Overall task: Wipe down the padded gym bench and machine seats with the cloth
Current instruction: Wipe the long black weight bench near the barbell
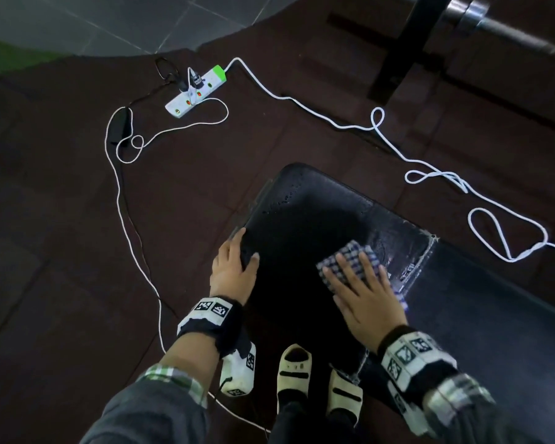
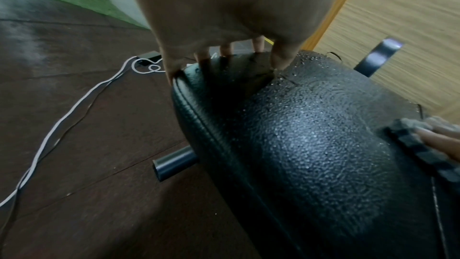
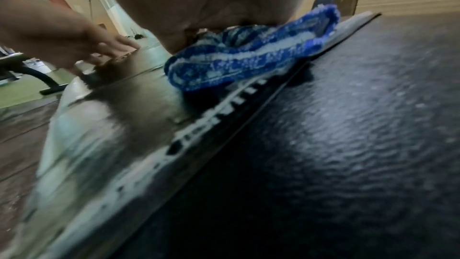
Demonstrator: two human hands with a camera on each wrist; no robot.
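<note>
- Step in hand: wiping the seat pad of the bench (image 1: 305,219). The right hand (image 1: 362,299) lies flat on the blue-and-white checked cloth (image 1: 350,257), fingers straight and spread, pressing it onto the pad without gripping it.
- Cloth position: folded under the right palm, at the right-hand side of the seat pad, just beside the seam (image 1: 420,264) where this pad meets the longer pad (image 1: 494,331). The right wrist view shows the cloth (image 3: 248,56) bunched under the palm and lying against that seam.
- The left hand (image 1: 234,267) braces on the opposite edge of the same pad; thumb on top, the other fingers (image 2: 225,49) curled over the rim.
- Surface condition: droplets show at the far end of the pad (image 2: 306,60) and a wet sheen near the seam. In my judgement that far end is not yet wiped.
- Progress, as judged: early. The longer pad looks matt; any machine seats are out of view.
- Next move calls for: steady flat pressure, overlapping strokes toward the beaded far end, then along the seam, where liquid may collect.
- Hazard noted: a white cable (image 1: 430,165) and a power strip (image 1: 196,91) lie on the floor near the bench; drips and footing need care.
</note>
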